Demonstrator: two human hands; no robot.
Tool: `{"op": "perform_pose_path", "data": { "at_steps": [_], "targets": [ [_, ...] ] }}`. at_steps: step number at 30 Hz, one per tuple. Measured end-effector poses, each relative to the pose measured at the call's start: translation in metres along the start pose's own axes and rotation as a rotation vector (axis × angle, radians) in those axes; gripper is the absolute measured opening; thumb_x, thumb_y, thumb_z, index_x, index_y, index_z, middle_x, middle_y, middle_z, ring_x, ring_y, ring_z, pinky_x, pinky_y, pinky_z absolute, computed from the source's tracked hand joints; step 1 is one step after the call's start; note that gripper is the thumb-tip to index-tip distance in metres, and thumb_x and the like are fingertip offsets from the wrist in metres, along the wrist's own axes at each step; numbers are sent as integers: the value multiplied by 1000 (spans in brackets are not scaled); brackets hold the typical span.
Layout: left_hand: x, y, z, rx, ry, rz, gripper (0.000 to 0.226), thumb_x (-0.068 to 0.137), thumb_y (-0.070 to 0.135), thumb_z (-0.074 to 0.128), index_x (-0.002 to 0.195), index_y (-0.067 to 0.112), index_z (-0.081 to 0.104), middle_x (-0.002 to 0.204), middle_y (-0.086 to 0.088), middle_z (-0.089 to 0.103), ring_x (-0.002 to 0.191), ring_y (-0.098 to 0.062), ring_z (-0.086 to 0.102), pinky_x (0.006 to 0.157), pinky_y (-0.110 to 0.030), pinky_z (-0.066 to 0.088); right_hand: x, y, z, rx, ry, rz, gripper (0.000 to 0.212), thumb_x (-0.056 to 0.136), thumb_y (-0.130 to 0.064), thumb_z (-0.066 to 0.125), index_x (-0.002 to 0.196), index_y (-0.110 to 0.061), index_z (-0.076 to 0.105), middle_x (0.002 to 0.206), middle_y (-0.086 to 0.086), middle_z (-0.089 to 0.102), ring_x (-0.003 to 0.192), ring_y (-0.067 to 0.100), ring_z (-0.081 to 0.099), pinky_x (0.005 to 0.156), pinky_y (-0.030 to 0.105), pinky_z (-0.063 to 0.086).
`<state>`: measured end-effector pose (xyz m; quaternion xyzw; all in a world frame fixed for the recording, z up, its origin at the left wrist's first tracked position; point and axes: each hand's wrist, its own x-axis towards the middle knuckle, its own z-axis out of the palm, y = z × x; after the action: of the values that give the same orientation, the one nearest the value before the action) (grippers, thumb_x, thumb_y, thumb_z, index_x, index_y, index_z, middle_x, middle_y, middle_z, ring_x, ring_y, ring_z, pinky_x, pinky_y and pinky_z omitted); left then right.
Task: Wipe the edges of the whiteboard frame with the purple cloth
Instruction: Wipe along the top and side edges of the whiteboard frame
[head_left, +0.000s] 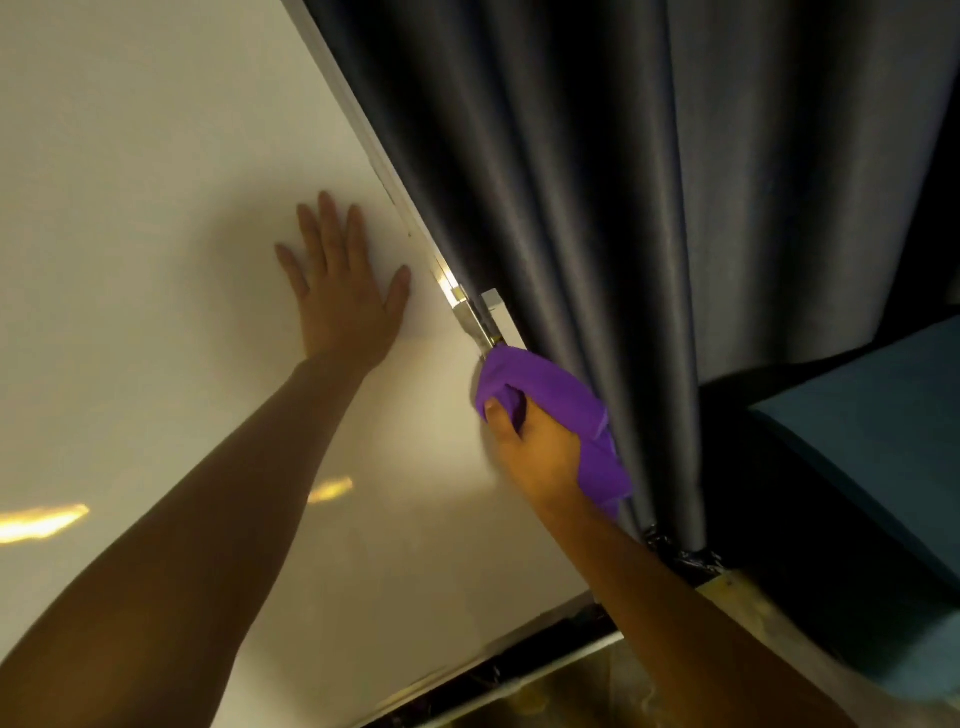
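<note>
The right hand (540, 447) is closed around the bunched purple cloth (540, 395), pressing it against the right edge of the whiteboard frame (395, 182), right of the picture's centre and just beside the dark curtain (597, 182). The left hand (343, 291) lies flat and open on the whiteboard (130, 208), holding nothing. That edge runs as a long diagonal from the top centre down toward the lower right. The wiping looks midway along this side; I cannot tell which stretches are already clean, and the bottom edge (519, 639) seems left to do.
</note>
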<state>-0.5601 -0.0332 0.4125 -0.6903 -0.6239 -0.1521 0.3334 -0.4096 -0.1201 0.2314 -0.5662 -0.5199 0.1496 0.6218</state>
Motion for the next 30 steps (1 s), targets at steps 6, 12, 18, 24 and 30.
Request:
{"op": "perform_pose_path", "data": {
  "at_steps": [6,12,18,24,30],
  "targets": [
    [-3,2,-1,11,1,39,78,103,58,24,164,14,4,172,-16,-2,159,-38,-3,126,-63,7,6,18,-17,80,62,64,29,87,-36,71,108,-16,64,90,0,70,79,17,68,68,28,57],
    [-1,-2,-5,21,-28,76,78,102,58,24,164,15,3,172,-14,-5,159,-37,-5,126,-63,8,79,-4,-46,436,167,168,13,87,-37,64,83,-25,62,75,-12,64,69,6,62,65,26,55],
    [0,1,-2,26,-16,43,79,102,60,23,164,16,2,173,-14,-5,159,-37,-5,126,-62,8,128,-36,-16,547,-61,309,15,95,-10,57,83,-1,62,83,17,66,81,31,64,79,54,56],
    [4,-8,9,22,-7,40,82,99,62,21,164,14,6,172,-16,-1,159,-38,-2,126,-64,8,96,-34,4,484,-311,96,49,90,-55,57,135,-37,48,126,-5,60,106,16,62,86,37,58],
    [2,-12,13,28,46,39,82,101,63,26,164,13,8,172,-17,2,159,-39,0,126,-63,6,90,-21,11,421,-328,99,55,95,-49,48,145,-26,40,137,0,55,118,19,58,95,40,54]
  ]
}}
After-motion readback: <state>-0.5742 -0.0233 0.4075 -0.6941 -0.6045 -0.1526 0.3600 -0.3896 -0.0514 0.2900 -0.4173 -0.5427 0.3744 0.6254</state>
